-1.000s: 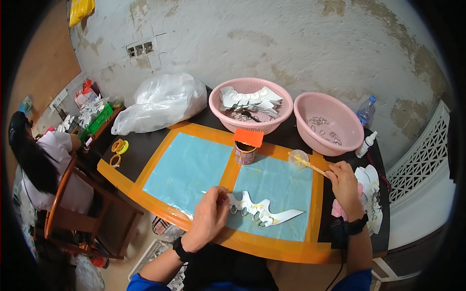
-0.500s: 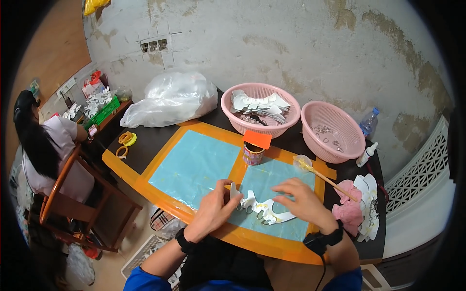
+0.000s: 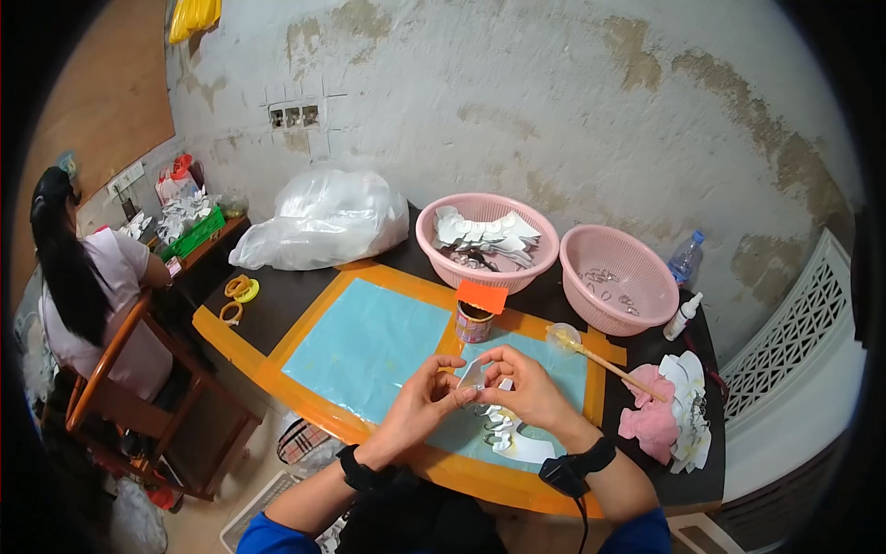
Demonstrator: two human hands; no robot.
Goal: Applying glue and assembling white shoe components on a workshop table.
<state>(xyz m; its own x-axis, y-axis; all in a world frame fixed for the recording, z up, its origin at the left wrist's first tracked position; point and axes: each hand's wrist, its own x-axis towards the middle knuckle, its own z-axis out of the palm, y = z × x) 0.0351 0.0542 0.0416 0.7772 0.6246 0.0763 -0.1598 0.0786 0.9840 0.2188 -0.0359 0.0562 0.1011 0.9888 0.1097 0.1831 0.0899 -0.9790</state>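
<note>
A white scalloped strip [image 3: 517, 447] with small metal rings along one edge and yellowish smears, apparently glue, lies partly on the blue work sheet [image 3: 360, 337]. My left hand [image 3: 423, 397] pinches its raised left end between thumb and fingers. Opposite it, my right hand [image 3: 524, 392] is closed on the same end, fingertips almost touching the left ones. Both hands hide part of the strip. Just beyond them stands an open can [image 3: 473, 325] with an orange card [image 3: 483, 296] on its rim. A wooden stick [image 3: 614, 367] rests with its yellow-coated tip on a small clear dish [image 3: 561, 336].
At the back, one pink basket [image 3: 426, 242] holds white pieces, another [image 3: 616, 321] metal rings. A stuffed plastic bag [image 3: 323, 222] sits left of them. Pink cloth [image 3: 651, 420] and stacked white strips [image 3: 688, 402] lie right. A person [image 3: 101, 286] sits at far left beside tape rolls [image 3: 242, 288].
My right hand has moved left from above the strip's right part to meet the left hand at its raised end. The view has tilted slightly upward.
</note>
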